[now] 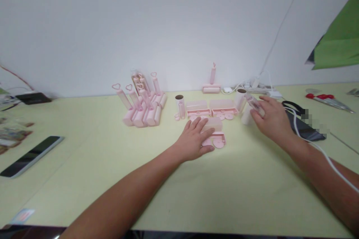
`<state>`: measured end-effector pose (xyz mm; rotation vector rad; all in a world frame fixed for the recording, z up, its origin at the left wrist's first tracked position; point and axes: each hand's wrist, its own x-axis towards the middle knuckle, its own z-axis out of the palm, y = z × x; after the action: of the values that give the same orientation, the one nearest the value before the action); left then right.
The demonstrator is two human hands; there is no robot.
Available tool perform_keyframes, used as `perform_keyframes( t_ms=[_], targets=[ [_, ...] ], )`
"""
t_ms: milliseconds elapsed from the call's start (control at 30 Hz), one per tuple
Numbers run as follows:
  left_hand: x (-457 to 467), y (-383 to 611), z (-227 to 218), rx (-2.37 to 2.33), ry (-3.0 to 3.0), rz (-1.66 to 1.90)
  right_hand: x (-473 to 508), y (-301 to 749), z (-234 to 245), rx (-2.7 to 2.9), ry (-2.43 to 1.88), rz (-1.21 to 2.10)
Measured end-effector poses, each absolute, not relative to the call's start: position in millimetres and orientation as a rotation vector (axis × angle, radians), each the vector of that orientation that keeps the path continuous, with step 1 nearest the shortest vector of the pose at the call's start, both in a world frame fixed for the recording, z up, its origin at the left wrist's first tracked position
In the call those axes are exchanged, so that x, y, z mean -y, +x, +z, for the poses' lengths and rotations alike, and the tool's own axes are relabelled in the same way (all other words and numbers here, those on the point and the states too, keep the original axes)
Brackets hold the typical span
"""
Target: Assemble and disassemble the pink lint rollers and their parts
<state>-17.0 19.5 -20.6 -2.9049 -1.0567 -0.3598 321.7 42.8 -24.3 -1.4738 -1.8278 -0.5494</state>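
My left hand (193, 138) lies palm down with its fingers stretched out over pink lint roller parts. Under and beside it are a frosted cover (215, 124), a pink case half (221, 135) and a round pink disc (218, 143). At the right, my right hand (273, 119) is closed around a see-through pinkish handle (255, 105); its far details are blurred. White paper rolls stand beside that hand, one with a brown core (240, 99). Further back are two more pink case halves (198, 113) with covers.
Several assembled pink lint rollers (146, 114) with heart-topped handles stand at left; another lint roller (212, 87) stands by the wall. A paper roll (179, 101) stands mid-table. A phone (30, 157) lies far left. A white cable (316, 143), dark tablet-like object (305, 127) and scissors (322, 97) are at right.
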Motion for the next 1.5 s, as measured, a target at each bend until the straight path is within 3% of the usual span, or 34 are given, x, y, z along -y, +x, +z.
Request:
perform_keyframes(
  t_ms=[533, 933, 1500],
  targets=[
    [-20, -16, -19, 1.008, -2.875, -0.342, -18, 274, -22, 2.043, -1.192, -0.214],
    [-24, -13, -21, 1.060, -2.868, -0.416, -29, 268, -33, 1.961, -1.130, -0.218],
    [-18, 29, -15, 1.104, -2.730, -0.408, 9, 254, -4, 1.870, -1.107, -0.183]
  ],
)
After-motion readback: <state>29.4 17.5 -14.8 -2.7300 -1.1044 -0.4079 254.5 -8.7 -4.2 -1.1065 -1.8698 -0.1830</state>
